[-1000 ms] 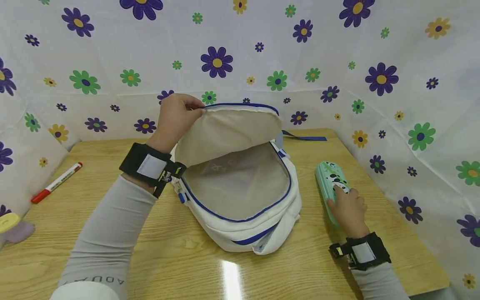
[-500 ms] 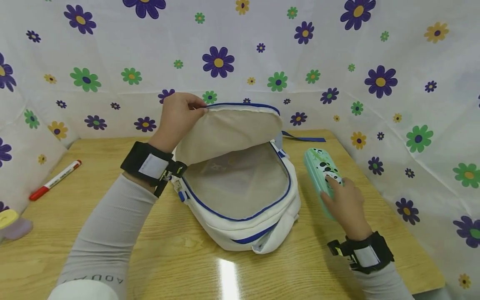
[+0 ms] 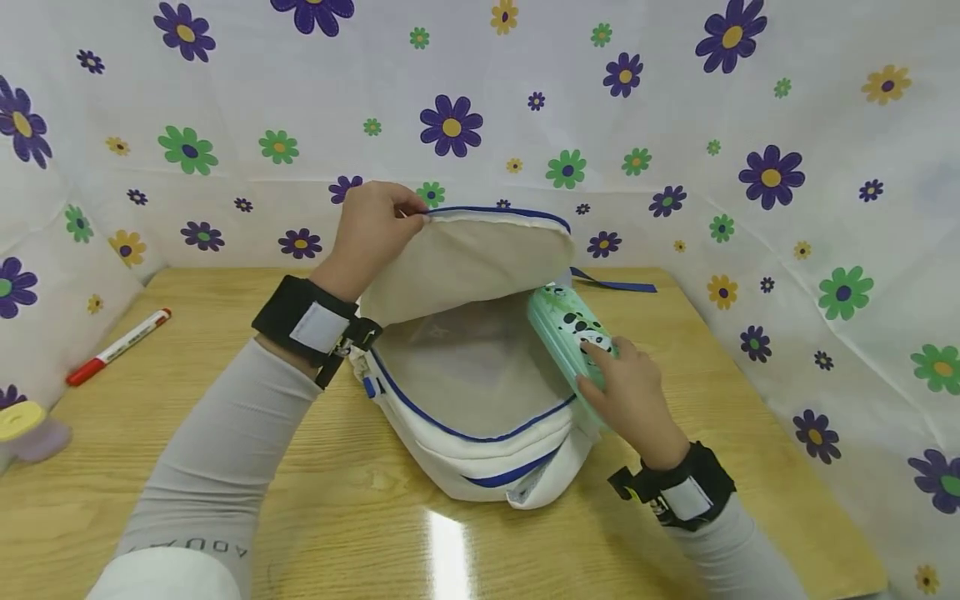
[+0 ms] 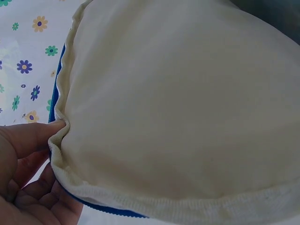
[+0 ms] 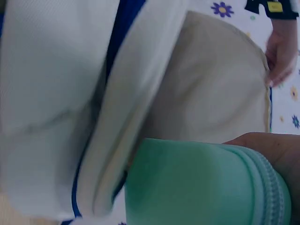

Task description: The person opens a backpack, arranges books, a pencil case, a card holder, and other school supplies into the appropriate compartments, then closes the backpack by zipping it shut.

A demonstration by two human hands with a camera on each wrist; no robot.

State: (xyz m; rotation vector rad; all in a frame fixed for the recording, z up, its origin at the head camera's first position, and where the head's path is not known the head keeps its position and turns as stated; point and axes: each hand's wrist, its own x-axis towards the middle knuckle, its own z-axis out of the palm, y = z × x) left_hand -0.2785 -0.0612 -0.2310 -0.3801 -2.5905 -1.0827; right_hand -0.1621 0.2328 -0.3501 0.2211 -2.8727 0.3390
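A white backpack [image 3: 438, 450] with blue zipper edging lies on the table, its main compartment unzipped. My left hand [image 3: 378, 229] pinches the zipper edge of its beige-lined flap [image 3: 480, 258] and holds it raised. In the left wrist view, thumb and fingers grip the flap's seam [image 4: 58, 136]. My right hand [image 3: 630, 396] grips a mint-green pencil case [image 3: 558, 333] with a panda print. The case is tilted over the right side of the bag's opening, its far end near the flap. The right wrist view shows the case's green end [image 5: 187, 183] beside the bag's opening.
A red-capped marker [image 3: 120, 346] lies on the left of the wooden table [image 3: 322, 492]. At the left edge sits a yellow-and-purple object [image 3: 30, 429]. A blue strap [image 3: 615, 285] extends behind the bag. Flower-printed cloth [image 3: 480, 75] hangs around the back and sides.
My right hand has lifted the pencil case off the right of the table and carried it left to the backpack's opening. My left hand still holds the flap up.
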